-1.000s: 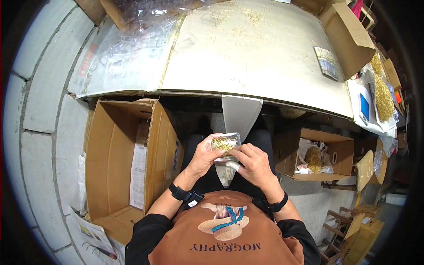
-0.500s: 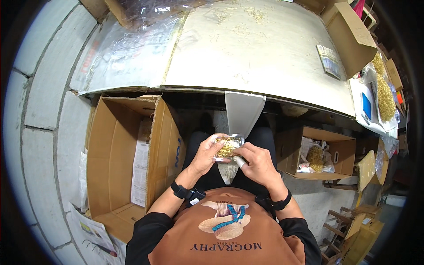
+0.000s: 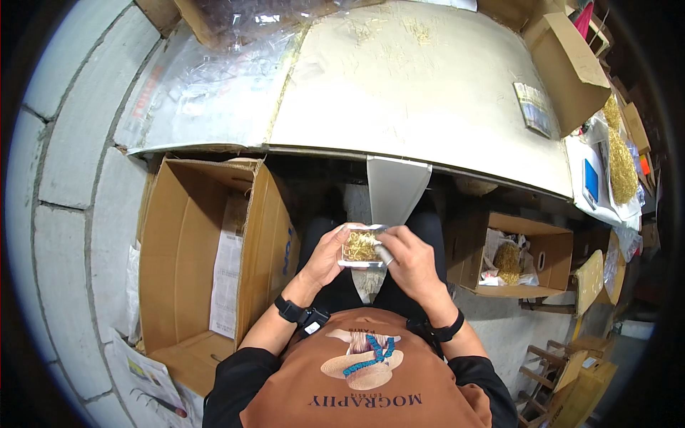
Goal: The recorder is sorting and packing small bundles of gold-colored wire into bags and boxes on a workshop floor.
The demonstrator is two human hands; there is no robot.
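In front of my lap I hold a small clear plastic box [image 3: 361, 263] with many thin gold-coloured metal pieces [image 3: 360, 247] in it. My left hand [image 3: 322, 258] grips the box's left end, with the thumb along the upper left edge. Closed around the right end is my right hand [image 3: 416, 262], its fingertips by the upper right corner and slightly blurred. A pale wrap shows on one of its fingers. Just what the right fingertips press on is partly hidden.
An open cardboard box [image 3: 189, 264] stands at my left. On the right, a smaller carton [image 3: 555, 260] holds a bag of gold pieces [image 3: 508, 262]. Ahead, the white table [image 3: 421, 93] bears scattered gold pieces, clear packaging [image 3: 214, 93] and a printed packet [image 3: 532, 107]. A white chute [image 3: 397, 187] slopes down below it.
The plastic box has turned more level and come slightly lower. My left thumb has moved off the gold pieces to the edge, and my right fingers have shifted up to the upper right corner.
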